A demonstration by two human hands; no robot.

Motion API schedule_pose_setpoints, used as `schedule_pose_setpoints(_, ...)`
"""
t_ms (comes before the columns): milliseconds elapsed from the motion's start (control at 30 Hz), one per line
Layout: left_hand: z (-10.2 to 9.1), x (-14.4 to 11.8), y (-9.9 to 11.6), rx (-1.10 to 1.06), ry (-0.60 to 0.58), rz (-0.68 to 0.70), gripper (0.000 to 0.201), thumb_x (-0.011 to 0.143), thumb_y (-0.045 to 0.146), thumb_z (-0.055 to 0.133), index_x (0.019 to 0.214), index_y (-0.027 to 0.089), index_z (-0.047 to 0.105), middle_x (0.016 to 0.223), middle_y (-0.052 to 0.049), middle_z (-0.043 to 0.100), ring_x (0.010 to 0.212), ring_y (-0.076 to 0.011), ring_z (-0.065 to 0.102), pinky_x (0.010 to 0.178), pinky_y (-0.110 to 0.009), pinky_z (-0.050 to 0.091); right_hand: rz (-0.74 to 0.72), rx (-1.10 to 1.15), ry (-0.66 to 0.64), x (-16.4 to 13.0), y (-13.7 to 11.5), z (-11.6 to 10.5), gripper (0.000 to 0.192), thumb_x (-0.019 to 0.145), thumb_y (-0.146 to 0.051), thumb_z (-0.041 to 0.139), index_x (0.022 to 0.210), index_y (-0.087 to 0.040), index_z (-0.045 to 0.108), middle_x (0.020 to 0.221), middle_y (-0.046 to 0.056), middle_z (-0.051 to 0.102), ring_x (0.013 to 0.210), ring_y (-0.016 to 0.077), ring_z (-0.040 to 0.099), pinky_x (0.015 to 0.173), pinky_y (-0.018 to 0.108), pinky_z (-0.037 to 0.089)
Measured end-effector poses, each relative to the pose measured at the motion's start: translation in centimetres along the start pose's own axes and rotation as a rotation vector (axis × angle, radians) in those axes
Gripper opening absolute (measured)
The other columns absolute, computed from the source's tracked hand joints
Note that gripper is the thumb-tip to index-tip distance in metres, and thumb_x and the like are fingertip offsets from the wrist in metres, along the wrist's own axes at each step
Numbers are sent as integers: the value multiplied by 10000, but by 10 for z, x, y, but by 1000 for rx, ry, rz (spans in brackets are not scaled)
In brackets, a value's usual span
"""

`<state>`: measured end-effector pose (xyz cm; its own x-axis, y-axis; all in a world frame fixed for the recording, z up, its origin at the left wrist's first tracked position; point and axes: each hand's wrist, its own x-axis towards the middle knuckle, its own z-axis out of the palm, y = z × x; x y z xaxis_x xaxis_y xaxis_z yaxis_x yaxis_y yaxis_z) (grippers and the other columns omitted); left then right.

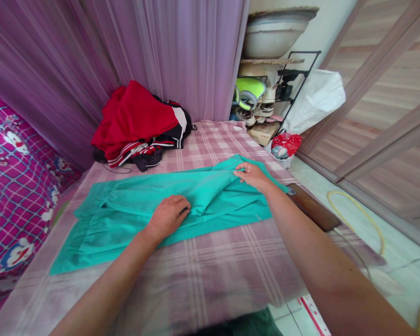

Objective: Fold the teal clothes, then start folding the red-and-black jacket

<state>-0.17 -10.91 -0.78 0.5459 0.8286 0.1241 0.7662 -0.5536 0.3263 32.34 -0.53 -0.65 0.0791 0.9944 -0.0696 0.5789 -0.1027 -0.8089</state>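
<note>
Hanging at far left, a magenta printed cloth (7,186) with cartoon figures is bordering a purple curtain (182,60). In front of the curtain, a heap of red and black clothing (136,116) is sitting at the back of a pink plaid sheet (210,275). Nearer, a teal garment (136,193) is lying lengthwise across the middle of the sheet, its gathered waistband (80,228) pointing left, its right part wrinkling and overlapping in layers.

Left hand (170,214) is resting palm down on the garment's middle; fingers are curling inward, but cannot tell whether they are gripping any fabric. Right hand (250,175) is pinching the garment toward its right end, thumb and fingers clamping on a fold near the far edge. Creases are running between the two hands.

Behind the right hand, shoes (266,105) are crowding a black rack (297,93), with a pale basin (276,39) standing above. A red bag (289,142) is resting low beside it. Just right of the garment, a brown phone (311,205) is lying by the sheet's edge, a cable trailing from it. A white bag (317,100) is leaning by the rack; a yellow cord (366,212) is curving over the tiled floor; paneled doors (381,84) are filling the far right.
</note>
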Motion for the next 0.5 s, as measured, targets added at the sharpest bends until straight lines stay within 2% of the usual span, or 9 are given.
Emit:
schedule_pose_setpoints(100,-7,4,-3,-16,43,2,209,955,331,492,951,232,676,1065,-55,713,1022,-207,637,975,-360,479,-5,-4,-10,-1,-7,-6,169,905,-302,661,1034,-195,682,732,-20,668,609,116,648,519,185,457)
schedule_pose_setpoints(167,-19,6,-16,12,104,-81,242,955,353,470,1001,233,676,1114,-57,710,1073,-215,631,1014,-365,465,7,-13,-83,-2,-8,-13,198,908,-302,655,1075,-201,690,797,4,710,659,130,672,519,186,462)
schedule_pose_setpoints(267,-46,3,-51,180,158,-333,330,944,349,442,1165,216,647,1260,-91,674,1197,-263,591,1080,-423,424,4,-48,-220,-4,-1,-22,312,843,-271,724,1149,-218,695,862,23,752,735,167,698,571,218,507)
schedule_pose_setpoints(333,-64,-5,-80,340,152,-542,448,943,372,430,1313,158,565,1403,-168,583,1283,-338,537,1065,-494,423,-43,-105,-247,-4,6,-26,344,787,-236,769,1125,-213,715,906,39,766,789,195,708,660,267,549)
schedule_pose_setpoints(433,-80,-25,-121,398,31,-811,648,937,510,438,1392,49,464,1384,-292,556,1258,-439,541,993,-552,451,-138,-265,-201,-4,17,-26,197,760,-235,784,953,-211,755,936,59,769,895,240,708,812,341,561)
schedule_pose_setpoints(500,-83,-38,-138,362,13,-831,701,920,570,450,1386,46,459,1324,-313,587,1210,-462,567,941,-563,470,-208,-396,-152,-4,20,-23,85,770,-246,773,852,-229,757,947,61,763,952,258,698,886,369,542)
